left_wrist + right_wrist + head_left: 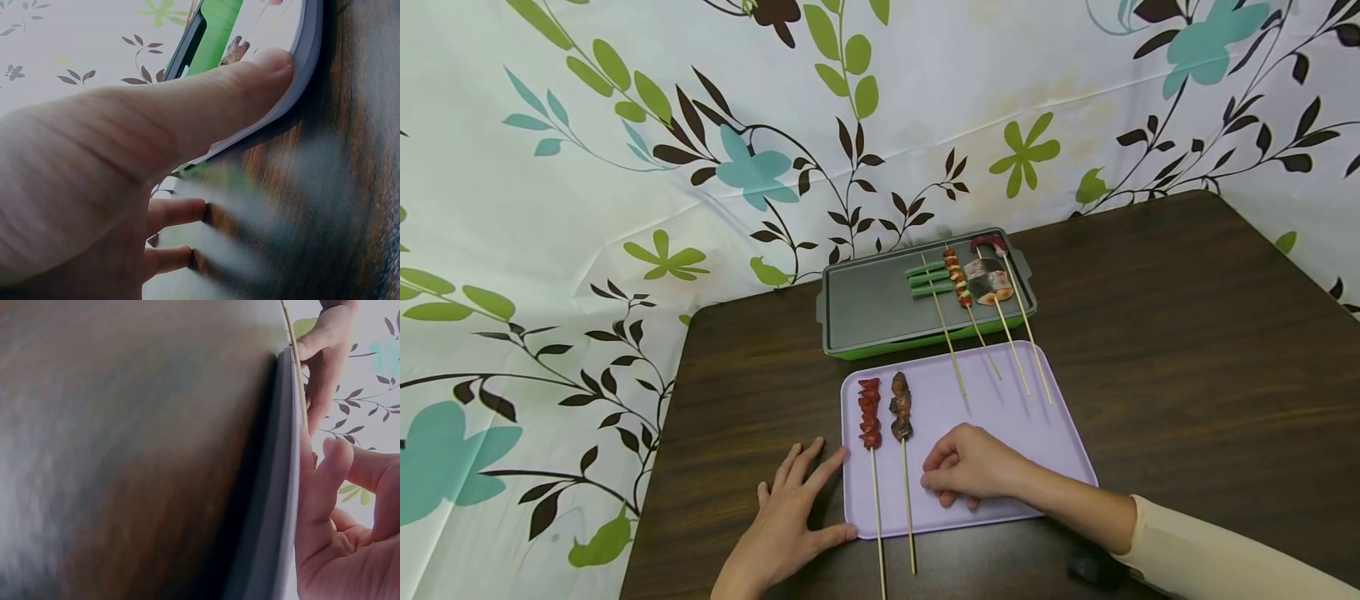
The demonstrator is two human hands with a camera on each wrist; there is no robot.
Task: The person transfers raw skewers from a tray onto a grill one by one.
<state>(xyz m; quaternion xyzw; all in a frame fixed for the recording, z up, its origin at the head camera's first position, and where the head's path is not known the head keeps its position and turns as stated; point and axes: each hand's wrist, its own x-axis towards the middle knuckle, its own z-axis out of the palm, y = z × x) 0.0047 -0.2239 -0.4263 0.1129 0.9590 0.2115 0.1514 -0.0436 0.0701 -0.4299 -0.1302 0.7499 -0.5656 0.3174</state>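
On a lilac tray (940,396) lie two skewers: one with red pieces (869,412), one with browned meat chunks (901,407). Their sticks overhang the tray's front edge. My left hand (786,512) is spread on the table at the tray's left side, thumb and a fingertip touching its rim; the left wrist view shows the thumb (250,81) on the corner. Low over the tray, right of the browned meat skewer, is my right hand (973,467), fingers loosely bent. Nothing shows between its fingers in the right wrist view.
Behind the tray stands a green grill with a grey plate (865,308). On its right half lie skewers of green vegetable (932,290), red-and-white pieces (957,277), fish (988,279) and a dark red tentacle-like piece (990,242). Their sticks reach out over the tray. A patterned cloth hangs behind.
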